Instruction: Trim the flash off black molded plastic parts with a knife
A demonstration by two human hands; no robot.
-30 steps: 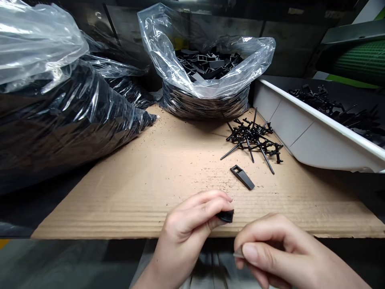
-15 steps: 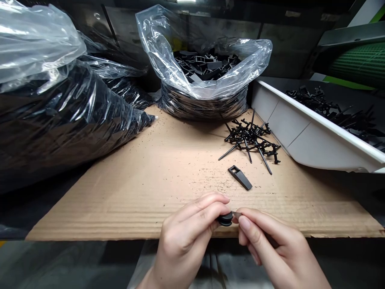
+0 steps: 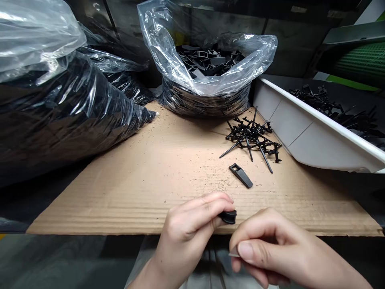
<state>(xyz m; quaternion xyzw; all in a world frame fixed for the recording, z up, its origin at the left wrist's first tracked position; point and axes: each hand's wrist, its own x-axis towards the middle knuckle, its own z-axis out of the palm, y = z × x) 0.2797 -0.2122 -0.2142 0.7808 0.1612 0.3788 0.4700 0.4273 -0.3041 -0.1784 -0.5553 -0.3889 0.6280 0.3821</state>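
My left hand (image 3: 189, 226) is closed around a small black plastic part (image 3: 229, 217) with a rounded, grooved end. Most of that part is hidden by my fingers. Lower and to the right, my right hand (image 3: 270, 247) pinches a thin blade (image 3: 234, 253) between thumb and forefinger, its pointed tip towards the left. Blade and black part are apart. Beyond my hands, a flat black plastic piece with a square hole (image 3: 241, 176) lies on the cardboard (image 3: 126, 184). Behind it rests a heap of thin, branching black plastic pieces (image 3: 251, 138).
An open clear bag (image 3: 210, 86) full of black plastic parts stands at the back. Large filled bags (image 3: 66, 116) take up the left side. On the right is a white tray (image 3: 319, 132) holding more black pieces. Fine dark shavings dot the cardboard.
My right hand has drawn the blade away from the black part, down and towards me. My left hand keeps its hold, with the part turned slightly.
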